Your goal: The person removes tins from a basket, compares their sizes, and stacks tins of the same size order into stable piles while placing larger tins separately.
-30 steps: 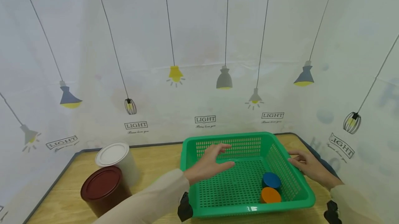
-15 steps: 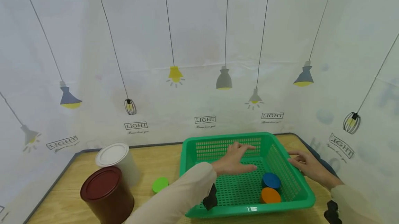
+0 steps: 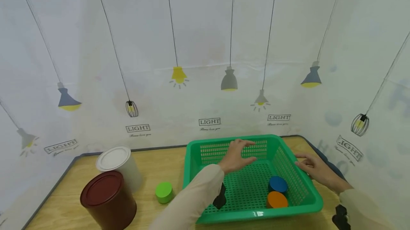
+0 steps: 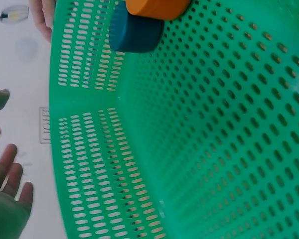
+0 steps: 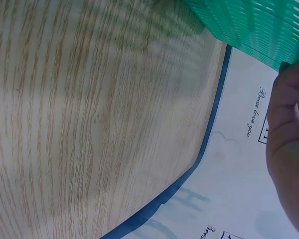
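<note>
My left hand [image 3: 235,156] hovers over the green plastic basket [image 3: 245,217], holding nothing, its thumb and fingers spread apart. In the left wrist view those fingers [image 4: 5,167] show beyond the basket's perforated wall. My right hand [image 3: 320,171] grips the basket's right rim, thumb on the inner side; the right wrist view has its thumb and fingers at the green edge. Inside, near the front right corner, a blue round block [image 3: 278,183] stands beside an orange round block [image 3: 277,199]. A lime-green round block [image 3: 164,192] sits on the table, left of the basket.
At the left of the wooden table [image 3: 153,166] stand a dark red lidded can [image 3: 107,199] and, just behind it, a white lidded can [image 3: 118,166]. A backdrop [image 3: 205,98] printed with hanging lamps rises behind the table's dark edge.
My left hand has moved rightward over the basket, then slightly back left. Its sleeve has uncovered the lime-green block. The right hand stays on the rim.
</note>
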